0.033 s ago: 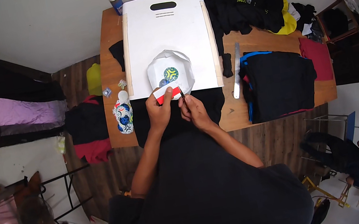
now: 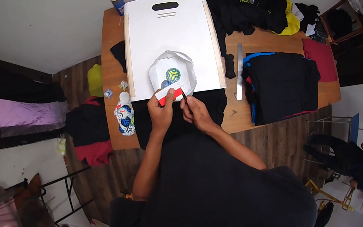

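Observation:
My left hand (image 2: 162,112) pinches a small white-and-red piece (image 2: 169,94), like a patch, between thumb and fingers. At its right end, my right hand (image 2: 197,113) is closed round a thin dark pointed tool (image 2: 183,93); I cannot make out its exact kind. Both hands are over the near edge of a white bowl-like container (image 2: 188,61) with crumpled-looking sides. Inside lie round patches, one green and yellow patch (image 2: 173,75) and a blue one partly covered by the white-and-red piece. The container rests on a white board (image 2: 167,33) with a slot at its far end.
Black cloth (image 2: 209,103) drapes at the board's near edge. Ball-patterned round patches (image 2: 125,121) lie left, a metal ruler (image 2: 239,74) and folded black garments (image 2: 283,85) right. A spray can (image 2: 117,4) and piled clothes (image 2: 246,9) are at the back. Another person (image 2: 359,160) is far right.

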Demonstrator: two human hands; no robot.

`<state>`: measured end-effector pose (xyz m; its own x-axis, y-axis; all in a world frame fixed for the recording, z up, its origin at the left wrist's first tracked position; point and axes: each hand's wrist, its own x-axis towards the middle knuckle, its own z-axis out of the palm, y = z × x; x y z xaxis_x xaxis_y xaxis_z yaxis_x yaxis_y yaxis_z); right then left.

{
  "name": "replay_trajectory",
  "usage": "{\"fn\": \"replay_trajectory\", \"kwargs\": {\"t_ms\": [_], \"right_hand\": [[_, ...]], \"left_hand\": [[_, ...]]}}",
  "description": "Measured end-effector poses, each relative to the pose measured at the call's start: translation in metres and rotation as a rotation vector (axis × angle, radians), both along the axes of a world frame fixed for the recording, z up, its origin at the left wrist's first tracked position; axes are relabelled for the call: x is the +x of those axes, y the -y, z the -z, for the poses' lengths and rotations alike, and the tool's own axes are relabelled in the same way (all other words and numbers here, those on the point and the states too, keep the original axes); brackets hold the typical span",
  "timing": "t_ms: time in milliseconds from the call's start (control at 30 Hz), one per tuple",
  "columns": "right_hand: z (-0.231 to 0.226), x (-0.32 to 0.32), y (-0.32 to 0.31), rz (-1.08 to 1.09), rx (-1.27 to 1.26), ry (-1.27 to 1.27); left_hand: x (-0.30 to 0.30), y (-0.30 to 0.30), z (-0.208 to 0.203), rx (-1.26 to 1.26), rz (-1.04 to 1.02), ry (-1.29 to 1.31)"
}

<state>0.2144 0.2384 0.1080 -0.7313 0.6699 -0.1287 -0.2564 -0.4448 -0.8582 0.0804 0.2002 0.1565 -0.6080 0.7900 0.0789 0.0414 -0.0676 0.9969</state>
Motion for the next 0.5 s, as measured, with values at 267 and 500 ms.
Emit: {"fn": "replay_trajectory", "kwargs": {"t_ms": [267,500], "right_hand": [[-0.0014,-0.0005,-0.0005,0.019,0.047,-0.082],[-0.0027,-0.0006,-0.0010,-0.001,0.027,0.001]], "left_hand": [[0.0006,0.0005,-0.0012,-0.089,0.040,0.048],[0.0011,-0.0002,-0.0009,-0.008,0.009,0.023]]}}
